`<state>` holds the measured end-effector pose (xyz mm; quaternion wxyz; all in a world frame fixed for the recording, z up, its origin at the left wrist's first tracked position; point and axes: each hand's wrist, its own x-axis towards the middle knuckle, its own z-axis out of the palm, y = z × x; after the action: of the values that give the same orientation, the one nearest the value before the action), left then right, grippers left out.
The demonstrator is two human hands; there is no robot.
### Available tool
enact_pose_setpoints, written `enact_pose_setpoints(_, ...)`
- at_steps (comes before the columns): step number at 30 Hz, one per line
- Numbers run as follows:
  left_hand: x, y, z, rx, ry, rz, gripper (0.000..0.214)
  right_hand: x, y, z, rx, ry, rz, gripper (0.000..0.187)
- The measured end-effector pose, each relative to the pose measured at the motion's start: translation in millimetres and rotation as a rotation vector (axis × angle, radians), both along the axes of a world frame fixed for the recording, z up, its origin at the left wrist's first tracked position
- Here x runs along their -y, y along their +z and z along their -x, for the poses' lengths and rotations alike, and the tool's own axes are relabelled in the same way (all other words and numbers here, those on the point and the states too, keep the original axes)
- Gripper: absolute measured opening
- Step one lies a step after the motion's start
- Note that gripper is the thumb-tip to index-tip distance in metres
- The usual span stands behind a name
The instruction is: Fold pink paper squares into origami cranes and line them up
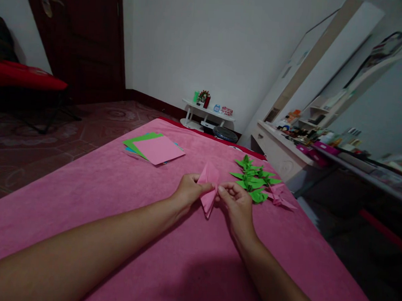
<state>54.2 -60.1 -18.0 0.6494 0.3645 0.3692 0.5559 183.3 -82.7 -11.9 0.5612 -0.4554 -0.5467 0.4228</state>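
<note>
Between my two hands is a pink sheet of origami paper (207, 204), folded into a narrow diamond with one point toward me. My left hand (189, 192) grips its left side, thumb pressed on the face of the fold. On the right edge, my right hand (235, 199) pinches the paper between thumb and fingertips. Just beyond my right hand lie several green folded paper figures (253, 181) in a cluster, with a pink folded figure (278, 197) at their near right. A stack of square paper (159, 150), pink on top with green and blue beneath, lies to the far left.
The pink cloth-covered surface (122, 245) spreads under everything. Past its right edge stands a white dressing table (278, 148) crowded with bottles. A low white shelf (208, 109) with small items is by the wall. At left are a red-covered chair (26, 76) and a dark door (88, 41).
</note>
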Motion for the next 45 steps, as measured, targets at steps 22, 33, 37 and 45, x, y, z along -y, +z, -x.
enact_pose_setpoints(22, -7.0, 0.9, 10.9, -0.099, -0.126, -0.002, 0.019, -14.9, -2.4, -19.8, -0.104, 0.135, 0.216, 0.019)
enact_pose_setpoints(33, -2.5, -2.6, 5.6, -0.169, -0.034, -0.047, 0.012, -9.0, -7.9, -11.7, -0.103, 0.083, 0.173, 0.017)
enact_pose_setpoints(37, -2.3, -5.0, 3.8, -0.176, -0.001, -0.086, 0.009, -5.7, -11.2, -5.7, -0.142, 0.038, 0.144, 0.019)
enact_pose_setpoints(45, -2.4, -7.5, 2.9, -0.038, -0.043, -0.043, 0.021, -7.3, -16.4, -6.8, -0.181, 0.036, 0.164, 0.021)
